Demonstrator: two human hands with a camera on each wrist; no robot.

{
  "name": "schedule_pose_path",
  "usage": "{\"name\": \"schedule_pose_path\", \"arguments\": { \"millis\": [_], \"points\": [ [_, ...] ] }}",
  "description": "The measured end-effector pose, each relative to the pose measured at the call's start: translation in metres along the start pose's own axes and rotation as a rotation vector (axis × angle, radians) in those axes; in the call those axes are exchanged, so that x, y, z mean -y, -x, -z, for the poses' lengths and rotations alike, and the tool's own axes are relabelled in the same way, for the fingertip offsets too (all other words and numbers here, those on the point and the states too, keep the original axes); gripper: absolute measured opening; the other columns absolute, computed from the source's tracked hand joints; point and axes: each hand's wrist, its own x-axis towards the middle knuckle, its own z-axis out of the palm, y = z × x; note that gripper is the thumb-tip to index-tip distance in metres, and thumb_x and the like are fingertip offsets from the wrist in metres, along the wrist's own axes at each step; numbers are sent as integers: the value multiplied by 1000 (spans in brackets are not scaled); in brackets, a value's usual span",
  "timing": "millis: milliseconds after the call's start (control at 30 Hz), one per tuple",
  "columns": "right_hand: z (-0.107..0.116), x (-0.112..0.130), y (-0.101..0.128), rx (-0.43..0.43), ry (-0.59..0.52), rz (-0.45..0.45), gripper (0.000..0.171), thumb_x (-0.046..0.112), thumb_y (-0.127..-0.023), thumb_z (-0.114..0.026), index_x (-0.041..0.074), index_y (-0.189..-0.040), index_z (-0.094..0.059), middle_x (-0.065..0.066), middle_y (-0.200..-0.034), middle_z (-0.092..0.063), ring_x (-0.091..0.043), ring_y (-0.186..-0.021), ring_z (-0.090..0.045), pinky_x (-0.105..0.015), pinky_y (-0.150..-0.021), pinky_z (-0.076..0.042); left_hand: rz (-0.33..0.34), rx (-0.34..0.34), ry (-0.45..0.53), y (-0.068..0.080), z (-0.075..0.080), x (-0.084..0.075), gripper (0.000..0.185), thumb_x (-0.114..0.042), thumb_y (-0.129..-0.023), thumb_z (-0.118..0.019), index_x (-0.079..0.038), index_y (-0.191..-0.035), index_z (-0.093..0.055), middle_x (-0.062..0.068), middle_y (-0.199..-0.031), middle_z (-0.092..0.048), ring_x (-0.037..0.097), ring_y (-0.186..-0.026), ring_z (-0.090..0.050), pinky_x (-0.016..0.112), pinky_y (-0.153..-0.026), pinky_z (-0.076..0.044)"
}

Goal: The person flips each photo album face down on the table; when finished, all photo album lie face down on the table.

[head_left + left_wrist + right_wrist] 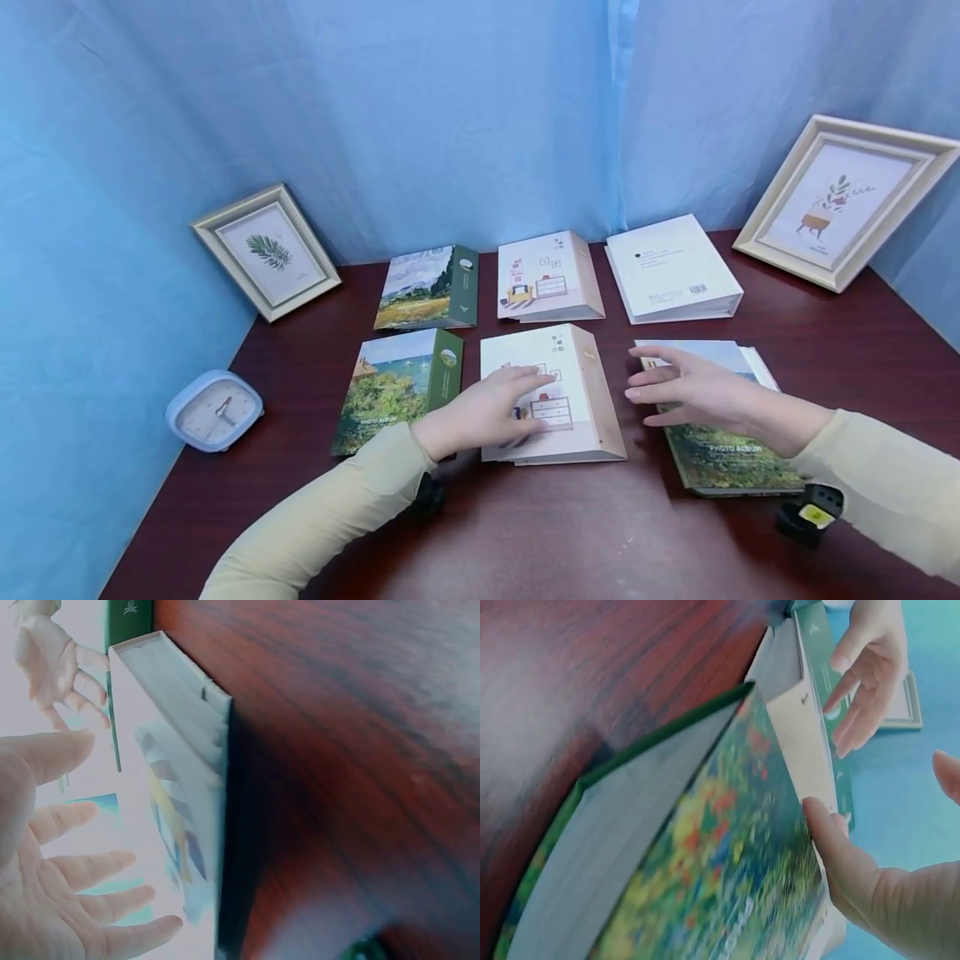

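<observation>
My left hand [487, 408] hovers over the cover of a white photo album [588, 437] in the middle of the front row. Its fingers are spread and relaxed, with nothing held. A photo album with a painted garden cover [738, 473] lies at the front right, under my right hand [701, 390]. The right fingers reach loosely past that album's left side, holding nothing. In the right wrist view, the right thumb [836, 844] overlaps the edge of the painted cover. Both palms face inward in the wrist views.
Left of the white album lies another painted album [390, 383]. Behind are a landscape album [420, 287], a pinkish-white album [547, 275] and a plain white one [675, 267]. Picture frames [267, 252] [847, 200] stand at both back corners. A blue clock [215, 410] sits at left.
</observation>
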Motion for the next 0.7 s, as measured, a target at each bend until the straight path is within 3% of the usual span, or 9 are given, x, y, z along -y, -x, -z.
{"name": "schedule_pose_path", "arguments": {
  "millis": [133,333,500,700],
  "points": [
    [13,-4,5,-13,6,8,85,18,-94,-60,-2,-151,-1,-37,-141,-28,-21,-112,-57,-44,-91,-51,41,-13,72,-4,3,-2,56,-31,-93,-61,-16,-144,-42,12,-148,-40,24,-138,-35,38,-112,-31],
    [37,-14,15,-60,89,-8,83,20,-95,-58,-4,-150,0,-36,-139,-32,-12,-106,-59,-41,-92,-51,37,-54,160,-14,5,-7,55,-30,-93,-60,-14,-143,-43,10,-147,-41,22,-138,-36,37,-112,-31],
    [58,-25,21,-105,193,-37,85,23,-97,-56,-7,-148,4,-38,-138,-31,-21,-111,-58,-42,-92,-51,41,-81,235,-25,6,-11,55,-29,-94,-60,-15,-144,-41,5,-146,-43,18,-137,-37,33,-112,-31],
    [78,-36,28,-177,376,-46,88,29,-95,-57,-7,-148,3,-43,-136,-30,-42,-117,-52,-47,-89,-51,38,-104,346,-42,4,-21,56,-29,-95,-58,-18,-146,-38,-1,-147,-42,14,-137,-37,31,-111,-33]
  ]
}}
